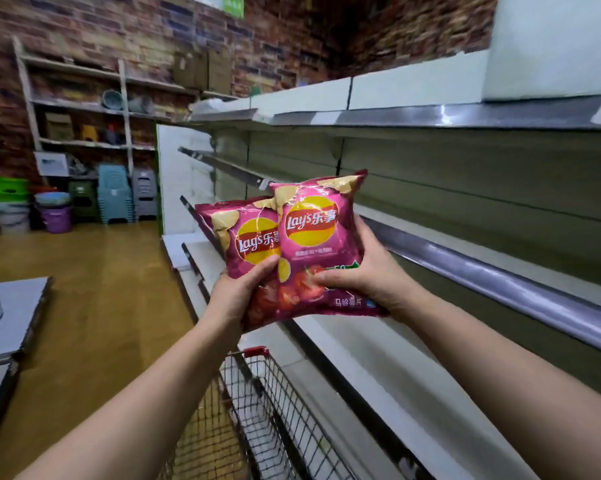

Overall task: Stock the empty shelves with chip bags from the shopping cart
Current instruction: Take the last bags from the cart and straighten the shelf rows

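Brick-walled shop, shelves (378, 368) bare, cart (257, 386) below: left hand (238, 292) grips rear bag (247, 244), right hand (368, 278) grips front bag (319, 220), both before the shelves; best set upright singly, labels outward, behind rail (482, 268).

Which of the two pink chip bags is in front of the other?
The right bag, gripped by the right hand: its logo shows whole, and its edge covers the logo's end on the left bag.
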Motion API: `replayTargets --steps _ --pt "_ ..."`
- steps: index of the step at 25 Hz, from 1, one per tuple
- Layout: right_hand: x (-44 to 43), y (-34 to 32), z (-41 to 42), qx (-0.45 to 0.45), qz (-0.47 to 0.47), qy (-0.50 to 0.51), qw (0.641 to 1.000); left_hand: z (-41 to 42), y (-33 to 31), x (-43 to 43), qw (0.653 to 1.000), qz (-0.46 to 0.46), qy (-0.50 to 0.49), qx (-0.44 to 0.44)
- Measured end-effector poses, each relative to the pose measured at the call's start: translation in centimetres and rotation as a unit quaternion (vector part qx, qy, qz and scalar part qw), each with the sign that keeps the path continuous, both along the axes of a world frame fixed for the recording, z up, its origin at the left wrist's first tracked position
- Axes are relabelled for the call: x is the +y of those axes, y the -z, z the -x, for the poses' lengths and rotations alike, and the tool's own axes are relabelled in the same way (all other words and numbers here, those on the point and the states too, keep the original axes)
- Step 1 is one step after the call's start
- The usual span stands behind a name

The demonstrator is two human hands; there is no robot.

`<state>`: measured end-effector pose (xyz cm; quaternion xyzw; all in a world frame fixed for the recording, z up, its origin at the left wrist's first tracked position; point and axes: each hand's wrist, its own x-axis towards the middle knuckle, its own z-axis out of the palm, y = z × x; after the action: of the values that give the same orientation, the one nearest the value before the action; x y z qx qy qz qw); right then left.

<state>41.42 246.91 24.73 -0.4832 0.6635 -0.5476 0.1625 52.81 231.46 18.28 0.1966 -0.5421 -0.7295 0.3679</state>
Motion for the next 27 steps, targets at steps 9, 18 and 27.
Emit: replayTargets --steps 9,18,27 --pt "12.3 -5.7 -0.3 -0.145 0.082 0.12 0.979 4.4 -8.7 10.5 0.99 0.077 0.114 -0.01" --pt "24.3 -8.5 3.2 -0.222 0.129 0.355 0.899 11.6 -11.7 17.4 0.922 0.048 0.373 -0.096" --pt "27.4 -6.0 13.6 -0.19 0.161 0.529 0.811 15.2 -12.2 20.1 0.901 0.038 0.42 -0.104"
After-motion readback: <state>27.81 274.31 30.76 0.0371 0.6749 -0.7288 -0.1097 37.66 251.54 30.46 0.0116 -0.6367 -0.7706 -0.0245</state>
